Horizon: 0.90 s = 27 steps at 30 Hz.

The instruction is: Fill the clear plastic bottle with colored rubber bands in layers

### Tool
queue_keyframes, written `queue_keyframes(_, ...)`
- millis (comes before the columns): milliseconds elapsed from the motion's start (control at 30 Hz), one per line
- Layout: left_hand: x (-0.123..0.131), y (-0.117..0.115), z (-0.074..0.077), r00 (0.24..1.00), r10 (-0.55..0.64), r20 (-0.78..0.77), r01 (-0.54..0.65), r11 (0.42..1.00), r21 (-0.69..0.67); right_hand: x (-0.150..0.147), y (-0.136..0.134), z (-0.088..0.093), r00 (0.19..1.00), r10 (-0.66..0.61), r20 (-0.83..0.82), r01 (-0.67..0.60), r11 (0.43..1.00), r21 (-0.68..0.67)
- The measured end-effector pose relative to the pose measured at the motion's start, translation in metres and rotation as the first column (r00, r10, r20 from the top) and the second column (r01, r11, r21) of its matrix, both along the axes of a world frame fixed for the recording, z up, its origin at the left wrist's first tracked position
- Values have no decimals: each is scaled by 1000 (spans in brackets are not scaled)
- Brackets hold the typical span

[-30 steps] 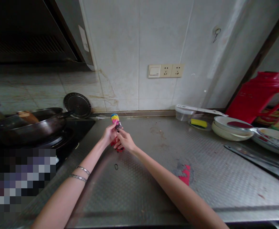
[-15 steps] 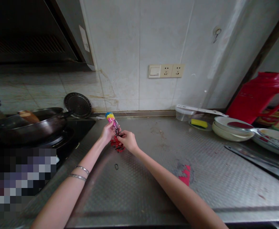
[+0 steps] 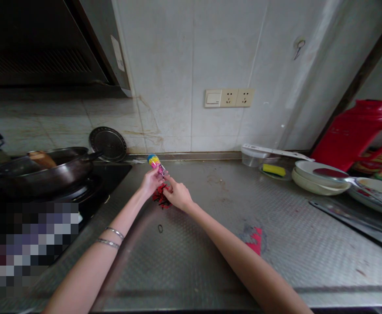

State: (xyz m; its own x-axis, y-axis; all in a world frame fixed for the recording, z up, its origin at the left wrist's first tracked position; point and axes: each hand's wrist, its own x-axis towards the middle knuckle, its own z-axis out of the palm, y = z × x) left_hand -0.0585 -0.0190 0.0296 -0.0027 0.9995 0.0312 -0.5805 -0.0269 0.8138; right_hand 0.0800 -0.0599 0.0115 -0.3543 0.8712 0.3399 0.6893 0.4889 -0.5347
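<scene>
My left hand (image 3: 151, 181) is closed around a small clear bottle (image 3: 153, 161) with blue, yellow and pink inside, tilted just above the counter. Its lower end is partly hidden by my fingers. My right hand (image 3: 178, 194) has its index finger stretched to that lower end, with the thumb apart and lower down. Nothing shows between these fingers. Below both hands lies a pile of small red and black elastic bands (image 3: 161, 197), partly covered by the right hand. One loose black elastic band (image 3: 160, 228) rests on the counter nearer to me.
The metal counter (image 3: 204, 261) has a pink patch (image 3: 255, 241). To the left, a pan (image 3: 56, 170) sits on the black stove. At right are a yellow sponge (image 3: 274, 170), stacked bowls (image 3: 318, 183), a knife (image 3: 354, 226) and a red jug (image 3: 357, 135).
The dark strands between the hands at the bottle's lower end no longer show. My right index finger has stretched out toward the bottle. The left hand keeps its grip.
</scene>
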Motion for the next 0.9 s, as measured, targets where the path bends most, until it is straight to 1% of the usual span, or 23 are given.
queue_keyframes(67,6,-2,-1,999,-54,6,54,998,-12,0,0,1,999,-39,32,39,999,-2)
queue_keyframes(167,16,-8,-2,985,-170,-32,171,985,39,-1,3,-1,997,-78,8,78,996,-31)
queue_keyframes(267,23,-14,0,957,-271,-102,279,957,77,-3,9,-6,988,-69,-141,60,996,-66)
queue_keyframes(367,21,-18,3,941,-308,-138,320,945,73,-8,14,-12,934,10,-356,-50,993,-104)
queue_keyframes(433,18,-19,4,935,-317,-157,330,942,64,-11,16,-15,884,48,-465,-150,971,-185)
queue_keyframes(500,16,-20,5,931,-322,-170,336,940,56,-12,16,-17,841,57,-538,-244,927,-283)
queue_keyframes(567,15,-20,4,930,-326,-172,339,940,51,-13,15,-16,798,53,-600,-320,881,-348)
queue_keyframes(733,15,-19,4,947,-297,-124,306,950,60,-17,9,-9,683,21,-730,-446,804,-394)
queue_keyframes(900,9,-16,4,976,-198,-86,203,977,61,-20,-2,1,587,-43,-809,-536,728,-427)
